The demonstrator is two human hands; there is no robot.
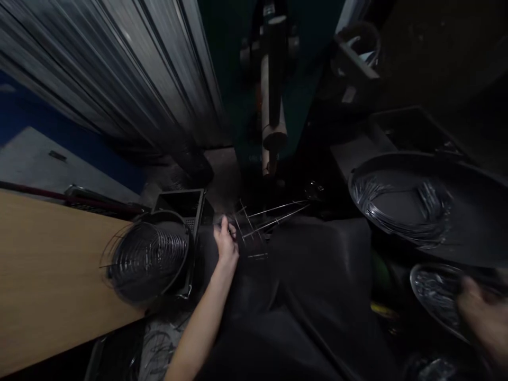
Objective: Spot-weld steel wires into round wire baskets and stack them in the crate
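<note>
My left hand [226, 241] is closed around one end of a thin wire frame [257, 219], thumb on top. The frame has two long wires with short crosswires and stretches right, over the dark apron [317, 264] on my lap. At the lower right my right hand [482, 312] is smeared by motion. It is at the edge of a round metal bowl [434, 296] holding many small shiny metal pieces. Whether its fingers hold anything cannot be made out.
Ahead stands a machine with cylindrical electrode arms [273, 132]. A large dark pan [476, 233] with bundled bent wires [397, 217] lies right. On the left, a round container [148, 259] holds wire rings beside a black crate [180, 201] and a wooden board [59, 275].
</note>
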